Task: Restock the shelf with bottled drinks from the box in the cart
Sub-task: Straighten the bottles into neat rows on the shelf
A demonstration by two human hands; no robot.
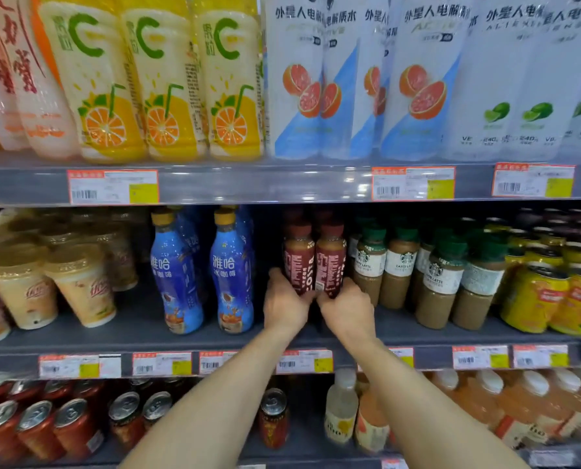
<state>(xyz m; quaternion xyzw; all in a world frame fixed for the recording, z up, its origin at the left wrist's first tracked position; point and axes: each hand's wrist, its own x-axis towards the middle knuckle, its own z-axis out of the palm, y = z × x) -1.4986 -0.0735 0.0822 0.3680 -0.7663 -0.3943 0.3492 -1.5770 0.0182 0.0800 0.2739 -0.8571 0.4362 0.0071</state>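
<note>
Left hand (284, 304) grips the left red bottle (298, 262) low, right hand (348, 308) the right red bottle (331, 264): both upright, side by side, twelve o'clock from the knuckles, neither hand nearer.

Lighting: bright, even store light from above and front; colours slightly washed.
Highlights: white bottles (417, 96) on top shelf nr blown out. Clear strip on the shelf edge (265, 184) shows pale streaks of glare. Can tops (35, 416) at lower left glint.
Shadows: deep under the upper shelf, dark behind the dark-red bottles (316, 265). Left hand (284, 304) and right hand (348, 308) evenly lit, w/ soft shadow beneath.
Focus: sharpest at centre; label text there partly legible. Price tags (113, 186) unreadable. Cups (21, 286) at left edge and pale bottles (519, 397) at lower right smeared.
Distortion: wide-angle. Shelf lines bow, and top bottles lean outward twd the corners.
</note>
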